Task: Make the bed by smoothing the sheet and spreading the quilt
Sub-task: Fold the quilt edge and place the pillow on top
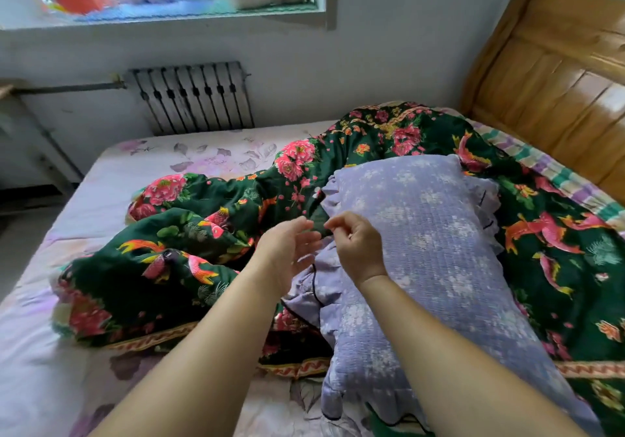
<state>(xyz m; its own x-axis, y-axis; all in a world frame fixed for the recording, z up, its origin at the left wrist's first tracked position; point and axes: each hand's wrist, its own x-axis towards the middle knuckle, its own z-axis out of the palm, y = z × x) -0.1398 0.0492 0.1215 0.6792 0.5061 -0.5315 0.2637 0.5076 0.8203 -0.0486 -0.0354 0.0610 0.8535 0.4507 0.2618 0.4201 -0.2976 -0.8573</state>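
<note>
Left hand (287, 247) hovered with a wide, empty grip, right hand (358, 247) loosely curled, holding nothing visible, over the pillow (422, 233); quilt (203, 230) lay bunched mid-bed; sheet (67, 220) exposed left; spreading apparently not begun.

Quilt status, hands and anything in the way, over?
Left hand open, right hand loosely curled, both empty above the bedding. Quilt still bunched, sheet bare at left. Purple pillow lying on the quilt, in the way.
</note>
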